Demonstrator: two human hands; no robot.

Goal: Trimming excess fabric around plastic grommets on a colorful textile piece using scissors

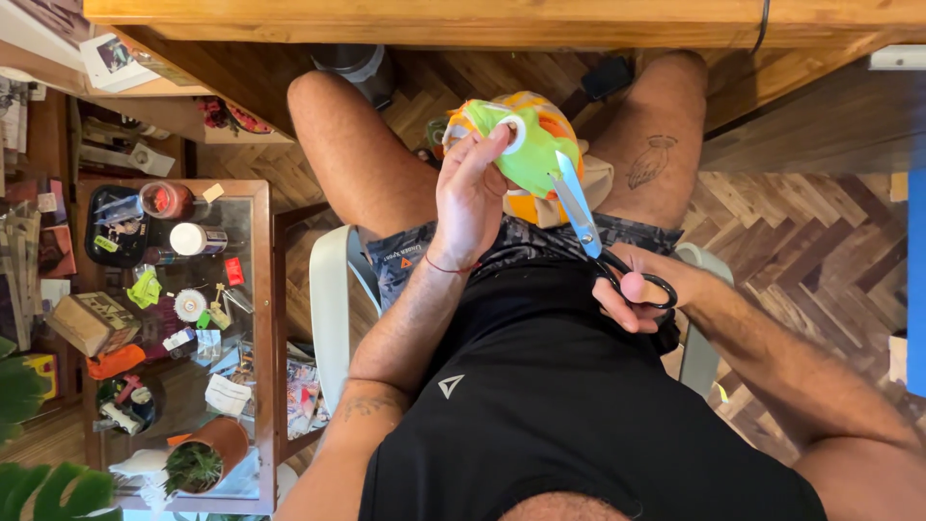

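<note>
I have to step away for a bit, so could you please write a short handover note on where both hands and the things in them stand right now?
Left hand: raised over the lap, fingers gripping the green and orange piece, thumb by a small white ring on it.
Right hand: fingers through the black handles of the scissors; the blades point up and reach the lower edge of the green part.
Done: no cut or loose offcut is visible.
Left: whether the blades have begun to bite cannot be told from this view.
Nearby: a cluttered glass-topped side table at the person's left, wooden desk edge ahead.
</note>
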